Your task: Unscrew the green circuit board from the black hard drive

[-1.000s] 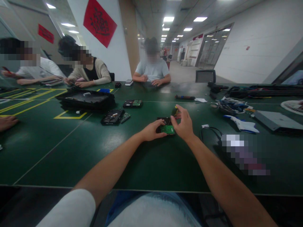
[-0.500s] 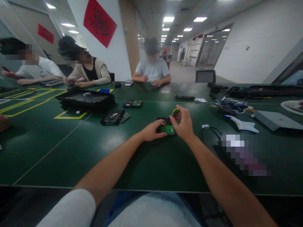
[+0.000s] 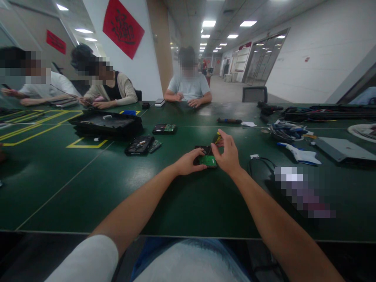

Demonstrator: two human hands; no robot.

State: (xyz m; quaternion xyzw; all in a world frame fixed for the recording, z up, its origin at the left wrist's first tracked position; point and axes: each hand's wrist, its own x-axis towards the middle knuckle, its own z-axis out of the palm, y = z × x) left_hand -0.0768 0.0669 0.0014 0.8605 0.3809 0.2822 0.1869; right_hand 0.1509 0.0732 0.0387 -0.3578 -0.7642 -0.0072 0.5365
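Observation:
A small hard drive [image 3: 206, 158] with a green circuit board facing up lies on the green table [image 3: 123, 184] in front of me. My left hand [image 3: 188, 161] grips its left edge and holds it flat. My right hand [image 3: 226, 154] is closed around a screwdriver [image 3: 216, 139] with a yellow and black handle, held upright with its tip down on the drive's far side. Most of the tool is hidden by my fingers.
More drives [image 3: 165, 128] and an open black case [image 3: 106, 123] lie to the far left. A black cable [image 3: 258, 162], white gloves [image 3: 299, 153] and a tangle of wires [image 3: 286, 131] sit to the right. Three people sit across the table.
My right hand has twisted slightly on the screwdriver handle, so less yellow shows now. The left hand and the drive have stayed put.

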